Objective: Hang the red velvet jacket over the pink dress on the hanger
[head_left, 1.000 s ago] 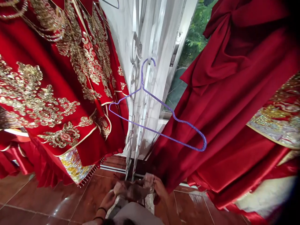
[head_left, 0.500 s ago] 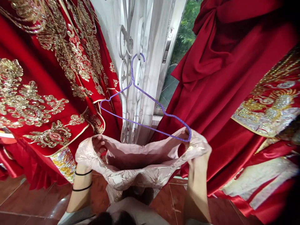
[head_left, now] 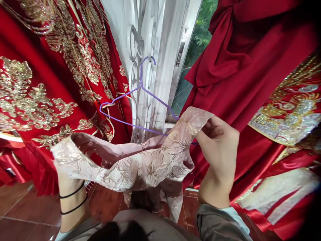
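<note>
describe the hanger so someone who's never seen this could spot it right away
Between the embroidered red gown on the left and the plain red drape on the right stands a white scrolled grille. The hanger hooks onto it: thin purple wire, the only purple thing here.

Pink garment (head_left: 140, 167) covers most of the left hand (head_left: 82, 147) and the purple hanger (head_left: 120, 113)'s lower right end; red gowns (head_left: 37, 83) run off frame.

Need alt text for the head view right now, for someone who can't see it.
Both hands, left hand and right hand, hold a pink brocade garment up at a purple wire hanger hooked on white window grillwork. Red gold-embroidered gowns hang on either side.
</note>
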`<state>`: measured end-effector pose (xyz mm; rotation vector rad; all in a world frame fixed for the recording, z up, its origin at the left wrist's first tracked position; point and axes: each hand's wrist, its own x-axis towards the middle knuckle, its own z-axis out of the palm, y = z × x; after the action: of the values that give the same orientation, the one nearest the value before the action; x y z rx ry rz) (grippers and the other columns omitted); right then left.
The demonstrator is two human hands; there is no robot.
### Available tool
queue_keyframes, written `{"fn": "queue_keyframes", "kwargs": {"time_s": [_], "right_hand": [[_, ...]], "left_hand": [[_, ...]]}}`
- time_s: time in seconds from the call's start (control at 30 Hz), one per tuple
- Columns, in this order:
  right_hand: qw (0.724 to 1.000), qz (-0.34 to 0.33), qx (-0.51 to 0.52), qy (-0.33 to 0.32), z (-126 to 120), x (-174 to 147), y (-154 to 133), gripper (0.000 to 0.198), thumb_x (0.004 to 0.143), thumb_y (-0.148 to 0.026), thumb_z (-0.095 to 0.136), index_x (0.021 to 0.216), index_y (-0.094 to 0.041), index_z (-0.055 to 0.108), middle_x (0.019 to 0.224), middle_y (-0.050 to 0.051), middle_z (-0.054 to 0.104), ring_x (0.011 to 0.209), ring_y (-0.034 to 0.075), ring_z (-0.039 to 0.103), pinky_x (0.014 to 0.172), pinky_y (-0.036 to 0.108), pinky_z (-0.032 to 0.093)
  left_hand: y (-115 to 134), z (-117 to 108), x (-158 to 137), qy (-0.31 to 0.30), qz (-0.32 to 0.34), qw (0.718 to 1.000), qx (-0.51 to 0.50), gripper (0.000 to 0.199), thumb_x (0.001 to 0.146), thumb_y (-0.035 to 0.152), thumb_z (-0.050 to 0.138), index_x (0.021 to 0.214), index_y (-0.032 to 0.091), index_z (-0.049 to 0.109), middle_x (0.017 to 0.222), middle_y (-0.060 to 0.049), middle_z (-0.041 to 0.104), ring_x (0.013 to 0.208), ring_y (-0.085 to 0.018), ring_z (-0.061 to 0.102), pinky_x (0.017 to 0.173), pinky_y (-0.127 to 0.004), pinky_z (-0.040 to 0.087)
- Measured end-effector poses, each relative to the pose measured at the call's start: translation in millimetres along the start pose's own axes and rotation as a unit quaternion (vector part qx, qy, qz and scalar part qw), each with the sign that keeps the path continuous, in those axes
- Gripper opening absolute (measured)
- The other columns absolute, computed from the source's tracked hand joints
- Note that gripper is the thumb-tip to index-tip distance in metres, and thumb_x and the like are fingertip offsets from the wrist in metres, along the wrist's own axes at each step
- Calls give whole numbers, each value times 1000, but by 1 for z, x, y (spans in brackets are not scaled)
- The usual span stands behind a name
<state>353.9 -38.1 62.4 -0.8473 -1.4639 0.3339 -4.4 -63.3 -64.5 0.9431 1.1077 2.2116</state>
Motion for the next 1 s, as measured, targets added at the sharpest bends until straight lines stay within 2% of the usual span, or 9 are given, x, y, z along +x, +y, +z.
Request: {"fn": "queue_keyframes", "kwargs": {"time_s": [0.1, 0.2, 0.3, 0.4, 0.53, 0.7, 0.83, 0.9, 1.0], "right_hand": [[995, 70, 15, -65, 3, 6, 14, 32, 71, -15, 64, 102, -16, 74, 93, 4, 74, 83, 17, 69, 73, 27, 56], [988, 103, 87, -73, 7, 23, 43, 27, 65, -24, 73, 91, -15, 77, 80, 3, 73, 74, 16, 66, 67, 27, 54], [982, 137, 122, -47, 8, 45, 74, 26, 56, -28, 80, 79, -15, 76, 59, -2, 62, 51, 8, 50, 47, 19, 42], [967, 210, 124, -73, 7, 65, 98, 33, 49, -32, 84, 75, -14, 76, 42, -9, 42, 39, 1, 23, 36, 15, 19], [961, 224, 131, -99, 9, 82, 112, 45, 48, -32, 86, 89, -15, 77, 41, -11, 34, 39, 1, 20, 37, 17, 15], [963, 230, 123, -66, 12, 81, 106, 33, 47, -26, 86, 75, -12, 76, 42, -8, 34, 40, 2, 22, 41, 22, 11], [970, 205, 122, -40, 11, 75, 101, 22, 53, -22, 83, 72, -12, 76, 42, -6, 36, 39, 3, 25, 43, 26, 11], [971, 194, 132, -53, 10, 74, 102, 21, 54, -21, 82, 72, -13, 76, 42, -6, 37, 39, 3, 26, 43, 26, 11], [958, 208, 178, -88, 12, 74, 106, 22, 53, -24, 81, 72, -14, 76, 40, -5, 38, 37, 4, 28, 42, 25, 12]], "left_hand": [[3, 11, -7, 83, 61, 994, 31, 29, 62, 31, 82, 89, 20, 75, 86, -1, 71, 79, -17, 65, 82, -32, 58], [-7, 15, 2, 68, 67, 995, 10, 27, 66, 27, 80, 90, 20, 74, 93, 0, 72, 88, -15, 65, 98, -31, 51], [-20, 17, 24, 34, 97, 995, -14, 22, 63, 22, 81, 83, 19, 73, 88, 1, 72, 83, -11, 65, 87, -21, 52], [-28, 22, 50, 64, 124, 990, -30, 25, 55, 19, 82, 77, 18, 72, 77, 3, 69, 70, -8, 61, 71, -18, 51], [-27, 26, 76, 112, 122, 982, -91, 28, 57, 28, 84, 79, 18, 70, 79, 2, 69, 72, -8, 63, 74, -19, 52], [0, 13, 82, 25, 108, 992, -67, 32, 58, 31, 87, 84, 18, 75, 80, -1, 72, 66, -10, 63, 66, -20, 53], [31, 7, 84, -29, 179, 982, 55, 28, 61, 32, 86, 82, 16, 77, 79, -6, 74, 71, -16, 66, 68, -27, 56], [46, 15, 90, -88, 197, 966, 142, 27, 60, 31, 86, 80, 15, 77, 77, -6, 73, 74, -19, 67, 68, -29, 56], [61, 39, 103, -200, 167, 936, 235, 28, 60, 34, 84, 75, 12, 75, 72, -6, 71, 75, -22, 66, 68, -31, 54]]}}
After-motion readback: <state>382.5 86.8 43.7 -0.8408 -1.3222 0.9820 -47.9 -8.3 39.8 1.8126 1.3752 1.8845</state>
